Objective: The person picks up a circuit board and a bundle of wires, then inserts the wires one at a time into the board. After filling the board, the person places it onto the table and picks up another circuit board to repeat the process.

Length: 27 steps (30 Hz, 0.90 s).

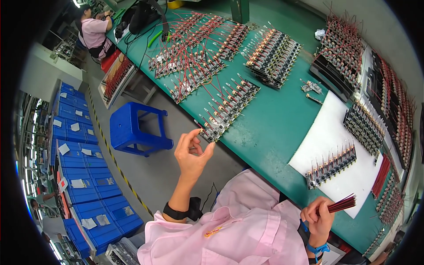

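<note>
My left hand (192, 154) is at the table's front edge. Its thumb and index finger grip the near end of a long circuit board panel (229, 108) that carries a row of small upright components. Low on the right, my right hand (319, 216) is closed around a bundle of thin dark red wires (342, 203), whose ends stick out to the right. Near that hand, another panel (331, 167) with upright leads lies on a white foam sheet (304, 152).
Panels with red wires (190, 66) cover the far left of the green table (265, 137). Stacked panels (274, 57) stand behind, with more boards (364, 126) along the right. A blue stool (126, 126) and blue bins (97, 181) are left. Someone in pink (95, 31) works beyond.
</note>
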Motion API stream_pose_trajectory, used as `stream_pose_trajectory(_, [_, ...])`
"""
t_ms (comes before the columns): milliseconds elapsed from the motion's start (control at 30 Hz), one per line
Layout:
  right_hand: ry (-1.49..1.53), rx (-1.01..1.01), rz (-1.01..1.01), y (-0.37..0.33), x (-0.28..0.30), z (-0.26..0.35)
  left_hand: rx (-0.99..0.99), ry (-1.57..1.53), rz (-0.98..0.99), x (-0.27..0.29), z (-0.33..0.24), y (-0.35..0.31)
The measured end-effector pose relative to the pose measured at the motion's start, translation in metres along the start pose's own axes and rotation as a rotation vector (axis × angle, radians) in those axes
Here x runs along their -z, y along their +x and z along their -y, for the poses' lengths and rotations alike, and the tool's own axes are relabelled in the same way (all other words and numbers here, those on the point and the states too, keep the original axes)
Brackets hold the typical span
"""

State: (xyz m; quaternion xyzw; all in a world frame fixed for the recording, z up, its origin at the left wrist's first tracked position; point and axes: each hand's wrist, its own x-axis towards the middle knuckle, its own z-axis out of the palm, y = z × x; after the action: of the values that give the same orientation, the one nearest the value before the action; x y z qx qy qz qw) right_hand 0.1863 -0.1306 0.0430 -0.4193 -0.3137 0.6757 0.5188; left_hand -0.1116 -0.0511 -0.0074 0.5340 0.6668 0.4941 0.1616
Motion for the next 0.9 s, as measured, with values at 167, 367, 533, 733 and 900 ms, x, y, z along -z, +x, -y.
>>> stream_pose_trajectory(167, [-0.005,0.000,0.004,-0.006,0.003,-0.001,0.036,-0.162,0.026,0.007,-0.007,-0.011])
stream_pose_trajectory(367, [-0.002,-0.006,0.016,-0.015,0.005,-0.001,-0.007,-0.263,0.007,-0.005,-0.014,-0.027])
stream_pose_trajectory(533, [0.013,0.003,0.011,-0.024,0.010,-0.002,-0.042,-0.234,0.028,-0.027,-0.025,-0.038])
stream_pose_trajectory(733, [0.017,0.000,0.017,-0.029,0.018,-0.001,-0.105,-0.034,0.032,-0.042,-0.035,-0.040])
stream_pose_trajectory(900, [0.027,-0.005,0.016,-0.027,0.020,0.000,-0.184,0.111,0.044,-0.047,-0.040,-0.040])
